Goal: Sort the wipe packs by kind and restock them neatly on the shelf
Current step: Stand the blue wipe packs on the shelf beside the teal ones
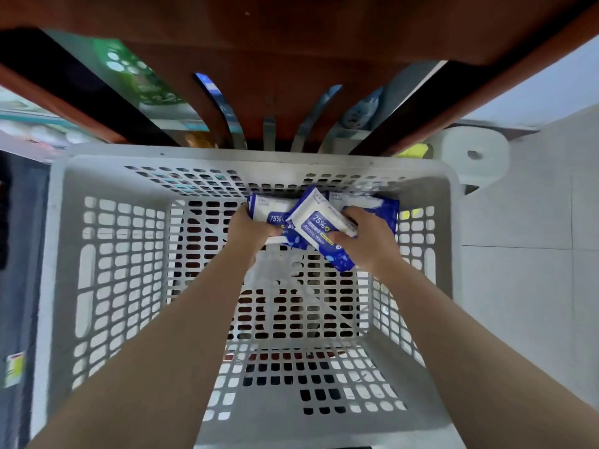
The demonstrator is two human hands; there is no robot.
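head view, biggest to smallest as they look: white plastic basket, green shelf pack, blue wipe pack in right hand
1. White perforated plastic basket, largest.
2-3. Green pack on the brown shelf and blue-and-white alcohol wipe pack in the right hand look alike; the green one is farther and blurred, so unranked.

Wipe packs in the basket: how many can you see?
3. Left pack gripped by the left hand, tilted pack in the right hand, rear pack behind it at the basket's far wall. Others may hide beneath them.
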